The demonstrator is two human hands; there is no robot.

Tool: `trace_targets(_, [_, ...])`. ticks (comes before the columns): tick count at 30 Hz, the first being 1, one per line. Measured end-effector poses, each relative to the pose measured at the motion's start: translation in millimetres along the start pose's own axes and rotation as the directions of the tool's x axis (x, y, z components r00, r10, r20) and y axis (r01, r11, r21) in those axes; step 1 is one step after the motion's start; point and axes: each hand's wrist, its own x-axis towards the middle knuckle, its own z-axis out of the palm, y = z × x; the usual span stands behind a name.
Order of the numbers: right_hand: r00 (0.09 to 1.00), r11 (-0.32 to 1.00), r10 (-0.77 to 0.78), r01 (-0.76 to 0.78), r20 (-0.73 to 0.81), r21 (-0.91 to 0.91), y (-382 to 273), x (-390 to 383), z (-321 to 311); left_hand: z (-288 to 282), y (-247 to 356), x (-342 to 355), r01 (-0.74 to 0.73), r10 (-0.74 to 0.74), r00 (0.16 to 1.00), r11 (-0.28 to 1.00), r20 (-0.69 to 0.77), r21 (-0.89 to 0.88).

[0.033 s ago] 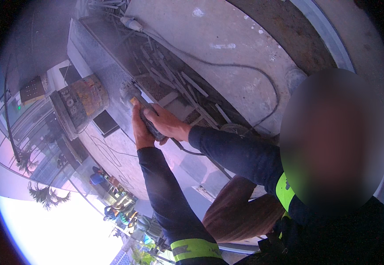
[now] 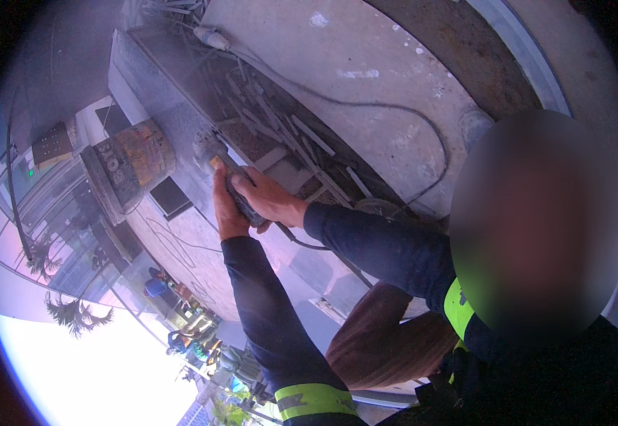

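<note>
Both my hands are closed around an angle grinder [image 2: 207,147], whose grey head points away from me. My left hand [image 2: 226,209] wraps the body just behind the head. Against the other side of the body lies my right hand [image 2: 270,195], its thumb on top. Between the palms a dark section of the casing shows, and a power cord [image 2: 296,241] trails out behind it. The grinder's head is at the edge of a grey slab [image 2: 167,92], in hazy air. I cannot make out the disc or whether it touches the slab.
A stained bucket [image 2: 142,153] stands left of the slab, near a dark rectangular piece [image 2: 170,197]. Loose strips [image 2: 280,128] lie beyond my hands. A cable with a plug connector [image 2: 213,39] curves over a pale board [image 2: 366,71]. People [image 2: 156,284] are farther off. A blurred patch hides the right side.
</note>
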Motion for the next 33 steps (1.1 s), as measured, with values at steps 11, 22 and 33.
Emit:
trace_targets(11, [0.998,0.998,-0.059,0.059,-0.031,-0.004,16,1,-2,1,-6,-8,-0.017,0.017,0.999,1.000,0.037,-0.011])
trace_targets(22, [0.996,0.996,-0.085,0.085,-0.030,-0.022,11,20,-6,11,5,3,-0.034,0.034,0.998,0.999,0.044,-0.010])
trace_targets(33, [0.999,0.998,-0.046,0.046,0.013,0.032,-1,32,-5,10,16,18,-0.020,0.020,1.000,1.000,0.018,-0.003])
